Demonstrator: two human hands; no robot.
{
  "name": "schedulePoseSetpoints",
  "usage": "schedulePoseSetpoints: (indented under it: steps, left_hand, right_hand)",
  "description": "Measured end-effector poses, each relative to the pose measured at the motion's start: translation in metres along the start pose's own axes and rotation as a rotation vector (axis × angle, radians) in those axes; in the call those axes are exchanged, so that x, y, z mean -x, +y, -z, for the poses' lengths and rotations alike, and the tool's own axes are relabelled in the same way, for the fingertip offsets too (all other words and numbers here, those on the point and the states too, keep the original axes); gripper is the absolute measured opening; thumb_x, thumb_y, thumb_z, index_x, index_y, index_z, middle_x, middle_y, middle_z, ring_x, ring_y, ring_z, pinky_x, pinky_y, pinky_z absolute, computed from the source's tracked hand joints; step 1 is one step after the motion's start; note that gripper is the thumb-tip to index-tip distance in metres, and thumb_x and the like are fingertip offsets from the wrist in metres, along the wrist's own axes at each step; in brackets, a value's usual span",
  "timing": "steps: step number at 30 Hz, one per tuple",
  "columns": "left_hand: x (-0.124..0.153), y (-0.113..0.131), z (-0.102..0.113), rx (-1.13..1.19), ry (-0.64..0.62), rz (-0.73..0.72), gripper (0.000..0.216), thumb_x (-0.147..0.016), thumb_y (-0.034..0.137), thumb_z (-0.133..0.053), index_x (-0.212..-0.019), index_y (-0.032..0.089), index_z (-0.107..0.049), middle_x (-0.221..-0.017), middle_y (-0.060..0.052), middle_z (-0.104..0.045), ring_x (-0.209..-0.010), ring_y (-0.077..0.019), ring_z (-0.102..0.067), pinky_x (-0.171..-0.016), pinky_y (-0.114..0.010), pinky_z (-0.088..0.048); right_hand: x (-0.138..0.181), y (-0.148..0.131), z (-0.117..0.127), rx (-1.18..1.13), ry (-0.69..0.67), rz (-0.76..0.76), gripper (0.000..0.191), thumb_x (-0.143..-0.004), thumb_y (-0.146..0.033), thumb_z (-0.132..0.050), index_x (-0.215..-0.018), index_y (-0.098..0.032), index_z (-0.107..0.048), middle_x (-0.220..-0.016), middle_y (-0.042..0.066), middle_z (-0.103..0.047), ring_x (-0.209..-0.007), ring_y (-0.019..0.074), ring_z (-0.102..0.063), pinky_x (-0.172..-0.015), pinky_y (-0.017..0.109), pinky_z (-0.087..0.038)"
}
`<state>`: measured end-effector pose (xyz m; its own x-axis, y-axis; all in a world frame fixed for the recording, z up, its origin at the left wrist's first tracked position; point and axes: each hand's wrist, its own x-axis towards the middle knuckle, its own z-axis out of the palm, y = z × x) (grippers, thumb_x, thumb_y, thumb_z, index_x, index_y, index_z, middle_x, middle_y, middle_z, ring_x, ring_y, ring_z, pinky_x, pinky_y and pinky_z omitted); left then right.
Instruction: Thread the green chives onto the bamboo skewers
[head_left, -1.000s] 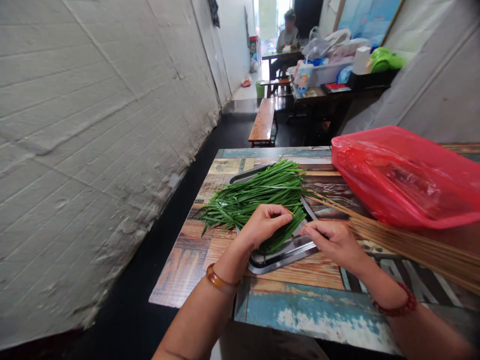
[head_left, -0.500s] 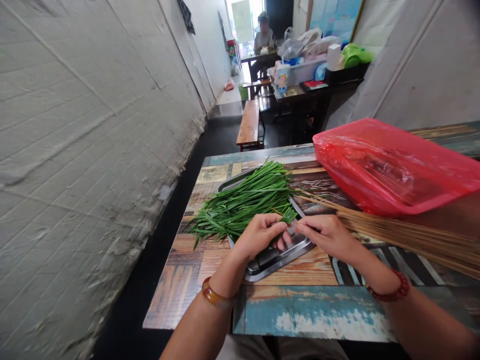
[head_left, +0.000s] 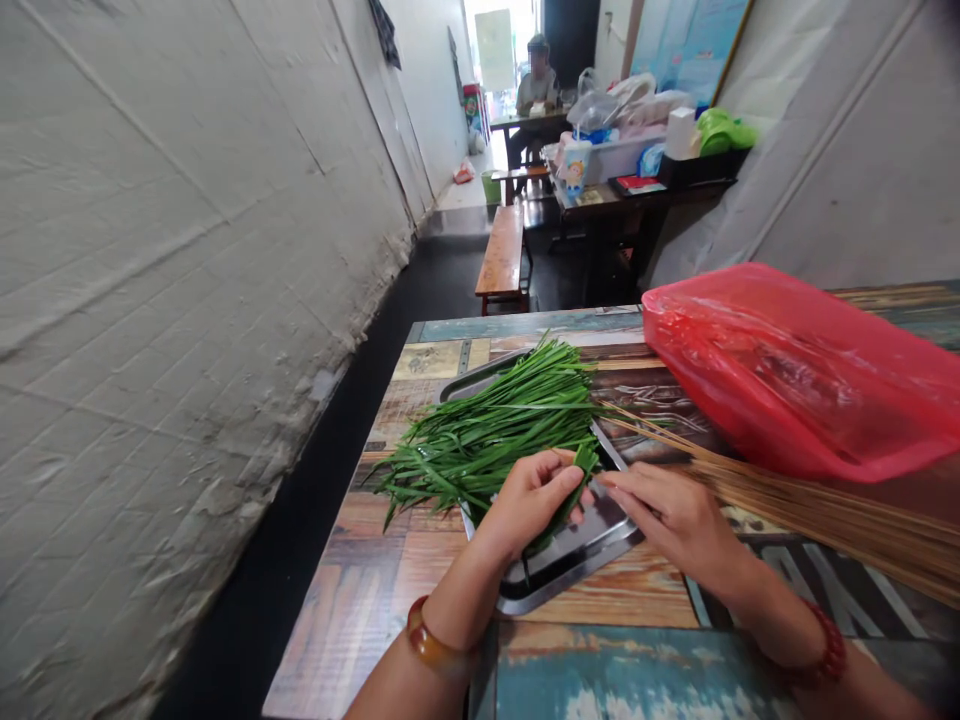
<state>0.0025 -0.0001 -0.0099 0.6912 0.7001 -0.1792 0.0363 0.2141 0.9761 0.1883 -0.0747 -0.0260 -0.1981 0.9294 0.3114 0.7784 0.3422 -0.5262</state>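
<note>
A small folded bundle of garlic chives [head_left: 585,458] is gripped in my left hand [head_left: 536,495], thumb on top, over the near part of a metal tray [head_left: 592,545]. Just right of the bundle, my right hand [head_left: 667,505] has thumb and fingers pinched together; whatever is between the fingertips is too small to make out. A large heap of loose garlic chives [head_left: 495,425] covers most of the tray and hangs over its left side. Thin bamboo skewers [head_left: 817,505] lie to the right, their tips pointing toward the tray.
A red plastic bag [head_left: 795,380] sits on the wood-patterned table [head_left: 375,590] at the right. Beyond stands a bench [head_left: 502,250] and another table with a paper cup [head_left: 575,165] and bags. A seated person [head_left: 536,85] is far back. The white wall [head_left: 187,300] runs along the left.
The view has tilted up slightly, so things sit lower. My left hand has turned the chive bundle more upright. My right fingertips have drawn a little away from it.
</note>
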Motion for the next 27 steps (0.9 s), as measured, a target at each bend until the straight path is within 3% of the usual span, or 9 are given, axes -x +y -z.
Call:
schedulePoseSetpoints:
  steps: [4,8,12,15,18,21,24,27]
  left_hand:
    - [0.003,0.005,0.003,-0.145,0.030,-0.015,0.039,-0.088,0.036,-0.045,-0.064,0.011,-0.062,-0.065,-0.003,-0.056,-0.060,-0.0098,-0.055,-0.065,-0.022,-0.042]
    - [-0.001,0.006,0.003,-0.116,0.046,0.088,0.039,-0.088,0.033,-0.044,-0.061,0.011,-0.063,-0.065,-0.004,-0.057,-0.055,-0.0094,-0.053,-0.056,-0.020,-0.039]
    - [-0.009,0.015,0.006,-0.164,0.053,0.165,0.025,-0.084,0.025,-0.048,-0.067,0.012,-0.062,-0.066,-0.001,-0.057,-0.059,-0.0102,-0.052,-0.057,-0.020,-0.038]
    - [-0.004,0.039,0.015,-0.287,-0.039,0.207,0.009,-0.079,0.022,-0.055,-0.081,0.015,-0.061,-0.075,0.000,-0.060,-0.069,-0.0119,-0.053,-0.063,-0.020,-0.038]
    - [0.014,0.075,0.031,-0.456,-0.183,0.238,0.014,-0.084,0.026,-0.049,-0.084,0.017,-0.060,-0.076,0.000,-0.061,-0.071,-0.0124,-0.053,-0.064,-0.020,-0.037]
    - [0.040,0.107,0.052,-0.684,-0.239,0.274,0.017,-0.086,0.031,-0.047,-0.089,0.019,-0.059,-0.081,-0.002,-0.062,-0.073,-0.0145,-0.054,-0.064,-0.022,-0.036]
    - [0.069,0.123,0.072,-0.855,-0.194,0.343,0.018,-0.087,0.031,-0.045,-0.091,0.021,-0.059,-0.084,-0.003,-0.063,-0.078,-0.0166,-0.056,-0.068,-0.023,-0.038]
    - [0.096,0.128,0.083,-0.971,-0.068,0.408,0.024,-0.083,0.029,-0.051,-0.104,0.021,-0.058,-0.098,-0.007,-0.063,-0.090,-0.0198,-0.057,-0.079,-0.028,-0.041]
  right_hand:
    - [0.004,-0.001,-0.002,-0.029,-0.025,0.040,0.025,-0.089,-0.016,-0.047,-0.106,-0.019,-0.065,-0.086,0.008,-0.070,-0.075,0.0180,-0.065,-0.068,0.030,-0.051]
    - [0.001,0.010,-0.006,-0.110,-0.080,0.002,0.022,-0.086,-0.014,-0.051,-0.102,-0.020,-0.066,-0.075,0.005,-0.070,-0.065,0.0165,-0.065,-0.058,0.027,-0.051]
    - [-0.007,0.008,-0.007,-0.225,-0.089,-0.169,0.020,-0.088,-0.018,-0.049,-0.090,-0.022,-0.068,-0.071,0.003,-0.070,-0.063,0.0161,-0.065,-0.056,0.025,-0.051]
    - [-0.012,-0.013,0.009,-0.257,-0.009,-0.378,0.021,-0.089,-0.024,-0.049,-0.086,-0.022,-0.069,-0.075,0.004,-0.072,-0.068,0.0177,-0.068,-0.059,0.025,-0.053]
    - [-0.019,-0.039,0.040,-0.244,0.047,-0.549,0.020,-0.087,-0.029,-0.052,-0.087,-0.022,-0.070,-0.083,0.005,-0.074,-0.075,0.0190,-0.069,-0.064,0.024,-0.055]
    - [-0.028,-0.057,0.067,-0.214,0.077,-0.641,0.020,-0.085,-0.033,-0.054,-0.087,-0.022,-0.070,-0.085,0.006,-0.074,-0.076,0.0198,-0.069,-0.067,0.027,-0.055]
    - [-0.032,-0.067,0.070,-0.239,0.088,-0.672,0.025,-0.087,-0.037,-0.050,-0.090,-0.020,-0.067,-0.086,0.007,-0.073,-0.078,0.0220,-0.068,-0.071,0.033,-0.055]
    - [-0.035,-0.074,0.055,-0.263,0.021,-0.555,0.029,-0.088,-0.042,-0.046,-0.086,-0.022,-0.067,-0.085,0.008,-0.072,-0.081,0.0260,-0.068,-0.073,0.039,-0.056]
